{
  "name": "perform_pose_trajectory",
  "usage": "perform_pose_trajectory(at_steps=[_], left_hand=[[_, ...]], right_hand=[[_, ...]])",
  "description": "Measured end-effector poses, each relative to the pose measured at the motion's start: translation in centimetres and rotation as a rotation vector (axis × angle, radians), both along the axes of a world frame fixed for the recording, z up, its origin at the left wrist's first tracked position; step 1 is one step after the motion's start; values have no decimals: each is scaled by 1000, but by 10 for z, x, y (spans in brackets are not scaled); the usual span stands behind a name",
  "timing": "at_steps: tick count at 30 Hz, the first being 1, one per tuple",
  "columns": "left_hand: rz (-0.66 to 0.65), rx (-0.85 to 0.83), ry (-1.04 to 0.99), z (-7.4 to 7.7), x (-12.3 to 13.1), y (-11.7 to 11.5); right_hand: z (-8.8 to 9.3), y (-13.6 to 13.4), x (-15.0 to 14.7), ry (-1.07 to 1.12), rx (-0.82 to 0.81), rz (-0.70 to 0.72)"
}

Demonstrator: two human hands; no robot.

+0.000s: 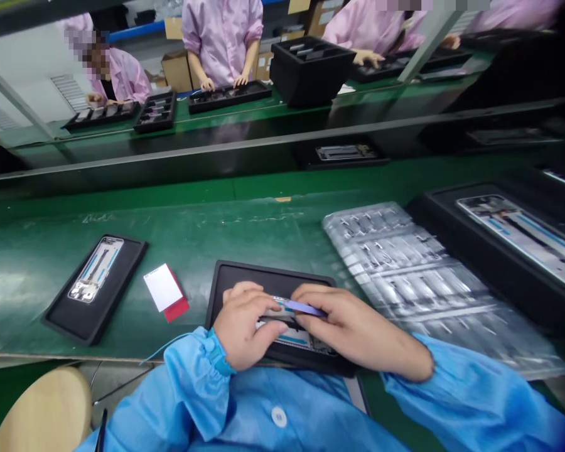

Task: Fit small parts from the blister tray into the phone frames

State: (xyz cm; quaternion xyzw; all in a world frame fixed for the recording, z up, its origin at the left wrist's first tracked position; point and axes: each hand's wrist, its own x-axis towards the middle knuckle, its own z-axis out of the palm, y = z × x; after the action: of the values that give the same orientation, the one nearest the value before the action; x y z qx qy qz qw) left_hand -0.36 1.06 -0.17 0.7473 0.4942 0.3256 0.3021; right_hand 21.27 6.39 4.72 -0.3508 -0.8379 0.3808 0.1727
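A phone frame (294, 337) with blue strips lies in a black tray (235, 271) at the table's front edge. My left hand (245, 326) lies over the left end of this frame, its curled fingers at the far side and the thumb nearer me, holding it. Between the thumb and fingers of my right hand (348, 323) is a slim purple tool (306, 307), shaped like tweezers. Its tip points left, low over the frame, near my left fingertips. My hands cover much of the frame, and whether the tip touches it I cannot tell.
To the left, another black tray (117, 282) holds a phone frame, near a white card (162, 287) on a red one. Clear plastic trays of small parts (405, 263) and black trays (433, 207) stand right. Across a metal rail, co-workers (223, 44) handle trays. A round stool (42, 414) is lower left.
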Motion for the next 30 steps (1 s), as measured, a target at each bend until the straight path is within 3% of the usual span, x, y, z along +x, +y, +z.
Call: perform_pose_trajectory(at_steps=[5, 9, 17, 20, 25, 30], left_hand=[[-33, -53, -35, 10, 9, 4], [-34, -54, -43, 8, 11, 5], [9, 113, -117, -4, 22, -1], [2, 191, -91, -5, 22, -1], [74, 305, 140, -8, 8, 5], [113, 209, 350, -12, -4, 7]], right_hand=[[2, -2, -7, 15, -20, 1], [-2, -7, -6, 35, 11, -25], [-21, -29, -4, 154, 123, -147], [-28, -34, 0, 191, 257, -190], [-45, -27, 16, -61, 577, -167], [-56, -14, 18, -345, 671, -104]])
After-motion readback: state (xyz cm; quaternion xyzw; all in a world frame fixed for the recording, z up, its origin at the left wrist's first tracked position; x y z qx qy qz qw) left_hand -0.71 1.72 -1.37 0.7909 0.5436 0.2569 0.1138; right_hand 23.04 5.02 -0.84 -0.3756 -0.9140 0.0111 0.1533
